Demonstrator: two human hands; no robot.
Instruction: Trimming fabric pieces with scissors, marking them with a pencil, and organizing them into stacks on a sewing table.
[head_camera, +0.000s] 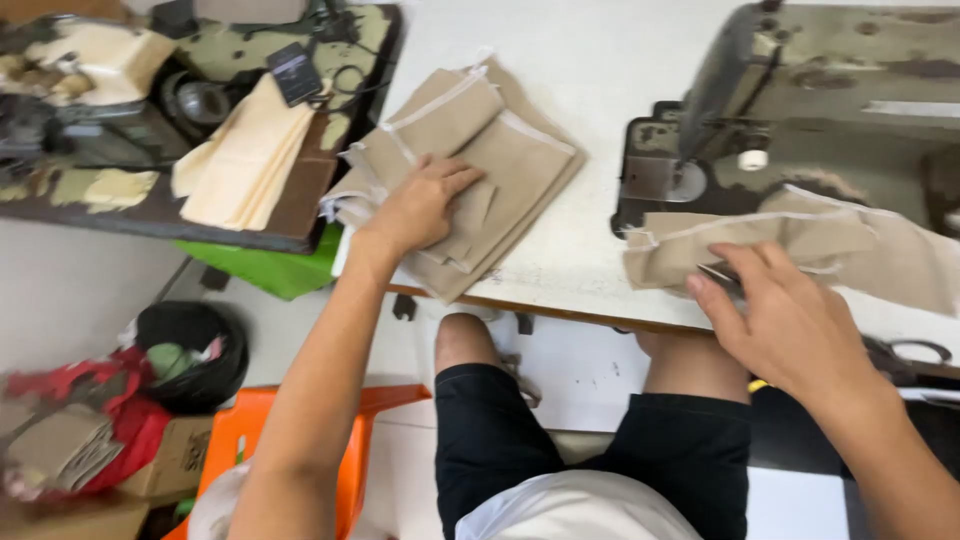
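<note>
A stack of beige cut fabric pieces with white serged edges (470, 165) is pressed flat by the left hand (425, 205), palm down, fingers spread loosely and resting on top rather than gripping. The stack lies on the white sewing table (590, 80), at its front-left edge, fanned a bit so several layers show. A single beige fabric piece w/ white edge stitching (790, 245) is held by the right hand (790, 320); fingers are curled onto its near edge, thumb side hidden, so a pinch seems likely but can't be confirmed. That piece lies draped at the base of the grey-green industrial sewing machine (800, 90), touching its bed near the needle area.

To do this step well, judged from the view: one layer only should be separated from the stack, w/ the rest held still by flat pressure, and the edges of the single piece should be kept squared before it is fed under the foot. Fingertips are best kept off the needle line.

The fabric looks thin, matte, lightly creased, approx. rectangular, w/ overlocked white borders; it will probably slide easily over the smooth table.

Beside the table, a second machine table with cream fabric pieces (245, 160) is seen at left, an orange plastic stool (240, 440) below, and a black bin bag (195, 355) on the floor.
</note>
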